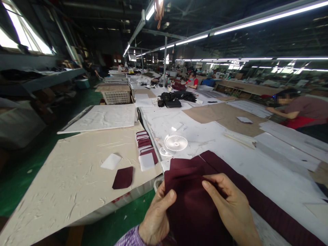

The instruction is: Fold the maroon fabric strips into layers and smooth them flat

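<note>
A maroon piece of fabric (194,208) hangs between my two hands at the lower middle of the view. My left hand (157,213) grips its left edge, thumb on the front and fingers hidden behind. With thumb and fingertips, my right hand (228,201) pinches the cloth near its top, where a fold runs across. Behind it, more maroon fabric (238,179) stretches along the white table toward the lower right. To the left lie a maroon square piece (123,178), a white square piece (111,161) and a row of stacked maroon and white pieces (144,141).
A white fan (176,142) lies on the white table (205,133) past my hands. Farther back are dark cloth bundles (170,99) and brown sheets (225,114). A beige-covered board (77,164) is at left. One person (304,107) leans over the table at right; another (192,81) works farther off.
</note>
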`<state>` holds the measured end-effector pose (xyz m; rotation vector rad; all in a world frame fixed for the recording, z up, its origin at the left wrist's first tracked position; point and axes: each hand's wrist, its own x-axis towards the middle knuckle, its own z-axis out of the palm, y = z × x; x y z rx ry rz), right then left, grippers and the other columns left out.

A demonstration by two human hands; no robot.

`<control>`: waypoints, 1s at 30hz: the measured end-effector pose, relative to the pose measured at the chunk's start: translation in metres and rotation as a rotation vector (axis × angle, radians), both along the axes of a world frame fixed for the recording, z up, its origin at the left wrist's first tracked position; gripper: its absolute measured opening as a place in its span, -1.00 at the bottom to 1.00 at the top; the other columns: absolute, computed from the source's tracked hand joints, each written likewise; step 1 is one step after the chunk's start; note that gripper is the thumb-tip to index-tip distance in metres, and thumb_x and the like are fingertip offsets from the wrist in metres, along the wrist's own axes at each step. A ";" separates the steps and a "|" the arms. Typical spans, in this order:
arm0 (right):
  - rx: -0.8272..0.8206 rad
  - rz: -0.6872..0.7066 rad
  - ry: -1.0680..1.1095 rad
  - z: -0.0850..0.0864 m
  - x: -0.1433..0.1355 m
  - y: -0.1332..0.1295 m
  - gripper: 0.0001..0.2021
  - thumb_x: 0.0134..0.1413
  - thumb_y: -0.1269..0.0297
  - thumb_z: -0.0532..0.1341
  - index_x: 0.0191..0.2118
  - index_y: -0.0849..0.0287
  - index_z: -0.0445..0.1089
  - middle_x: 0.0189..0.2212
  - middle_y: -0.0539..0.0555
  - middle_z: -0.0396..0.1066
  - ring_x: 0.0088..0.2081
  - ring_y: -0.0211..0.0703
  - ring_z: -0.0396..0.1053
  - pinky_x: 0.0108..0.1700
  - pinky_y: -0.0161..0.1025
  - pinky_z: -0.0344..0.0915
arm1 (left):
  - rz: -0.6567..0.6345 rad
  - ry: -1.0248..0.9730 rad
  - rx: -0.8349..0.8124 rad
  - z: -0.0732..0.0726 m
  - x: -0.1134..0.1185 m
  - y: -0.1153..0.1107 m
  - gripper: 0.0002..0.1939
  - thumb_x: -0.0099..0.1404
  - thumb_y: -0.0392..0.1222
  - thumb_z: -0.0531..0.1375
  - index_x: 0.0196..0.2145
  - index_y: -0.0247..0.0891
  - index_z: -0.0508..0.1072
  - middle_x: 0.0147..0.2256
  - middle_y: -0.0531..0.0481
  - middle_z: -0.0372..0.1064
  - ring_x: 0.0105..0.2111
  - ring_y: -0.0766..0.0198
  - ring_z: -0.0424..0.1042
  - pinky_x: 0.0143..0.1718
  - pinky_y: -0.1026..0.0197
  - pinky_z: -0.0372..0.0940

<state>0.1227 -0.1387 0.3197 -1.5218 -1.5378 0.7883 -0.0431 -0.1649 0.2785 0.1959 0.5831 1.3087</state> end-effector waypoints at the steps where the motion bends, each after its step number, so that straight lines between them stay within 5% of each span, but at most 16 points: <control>1: -0.003 -0.002 0.006 0.001 0.000 0.000 -0.73 0.08 0.00 0.19 -0.31 0.10 0.43 -0.35 0.03 0.50 -0.33 -0.14 0.46 -0.28 -0.28 0.37 | -0.006 0.007 0.006 0.001 0.000 0.000 -0.60 -0.10 -0.16 0.44 -0.23 -0.13 0.54 -0.21 -0.03 0.55 -0.03 0.03 0.44 0.16 -0.05 0.17; 7: -0.005 -0.023 0.007 0.001 0.001 -0.003 -0.71 0.09 -0.01 0.17 -0.29 0.12 0.39 -0.36 0.06 0.48 -0.33 -0.13 0.46 -0.30 -0.27 0.39 | -0.069 0.054 0.036 0.008 0.002 0.002 -0.57 -0.04 -0.26 0.41 -0.16 -0.19 0.50 -0.21 -0.08 0.55 -0.13 0.06 0.49 0.04 0.00 0.30; 18: 0.241 0.050 0.027 -0.010 0.001 -0.001 -0.94 0.13 0.21 0.19 -0.30 0.04 0.36 -0.18 0.00 0.42 -0.14 -0.20 0.40 -0.16 -0.31 0.35 | -0.035 0.087 -0.051 0.007 0.003 0.004 -0.62 0.06 -0.27 0.35 -0.12 -0.21 0.48 -0.26 -0.06 0.55 -0.18 0.12 0.51 -0.05 0.07 0.37; 21: 0.152 0.016 0.080 -0.005 0.005 0.001 -0.75 0.03 0.21 0.25 -0.12 0.00 0.36 -0.08 0.03 0.40 -0.09 -0.13 0.39 -0.17 -0.27 0.37 | -0.053 0.106 -0.047 0.006 -0.001 0.004 -0.66 0.04 -0.26 0.36 -0.17 -0.20 0.51 -0.29 -0.04 0.55 -0.20 0.11 0.51 -0.05 0.07 0.37; 24: 0.050 0.076 0.124 0.001 0.008 0.001 -0.71 0.01 0.19 0.25 -0.09 0.03 0.39 -0.16 0.04 0.45 -0.25 -0.16 0.43 -0.27 -0.28 0.39 | -0.066 0.168 -0.006 0.006 -0.005 0.004 -0.74 0.03 -0.24 0.38 -0.26 -0.21 0.54 -0.32 -0.03 0.56 -0.21 0.12 0.52 -0.05 0.09 0.36; 30: 0.178 0.108 0.066 0.010 0.005 -0.003 -0.75 0.03 0.26 0.25 -0.12 -0.01 0.44 -0.37 -0.05 0.34 -0.45 -0.30 0.29 -0.43 -0.38 0.29 | 0.004 0.265 0.003 0.009 -0.009 0.004 -0.82 0.02 -0.21 0.38 -0.35 -0.21 0.55 -0.35 0.00 0.55 -0.23 0.17 0.51 -0.08 0.14 0.36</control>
